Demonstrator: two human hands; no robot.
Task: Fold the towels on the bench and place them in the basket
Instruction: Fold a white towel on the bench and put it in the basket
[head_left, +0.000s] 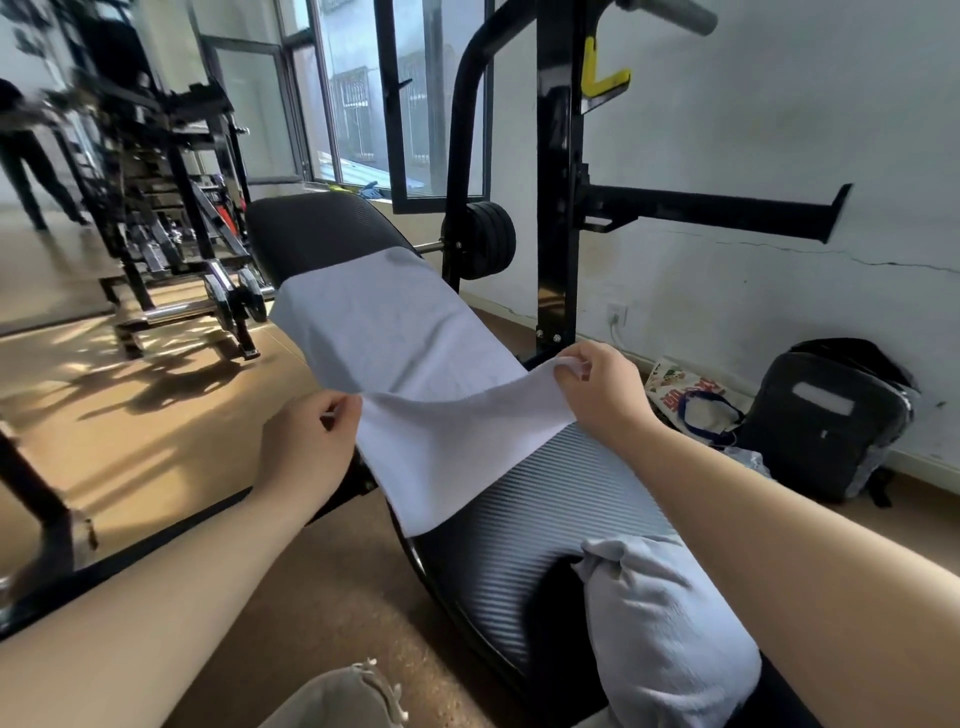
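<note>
Gym room, black padded surface (545, 499) carries white towel (415, 353) spread lengthwise; left hand (306, 447) and right hand (605, 400) fingers pinch its near corners, lifted. Tote bag (685, 395) red print unreadable.

We've got a pale, near-white towel (415, 374) over the bench (545, 499), which is black with fine ribbed striping and a grey sheen. Nearer us, the bunched towel (665, 634) reads light blue-grey. Behind is a black rack (556, 208) with one bright yellow hook (602, 73). By the white wall (779, 130) we see a black backpack (826, 431) with a grey panel, and a white tote bag (675, 384) with red print and blue handles. The floor (130, 415) is warm tan.
</note>
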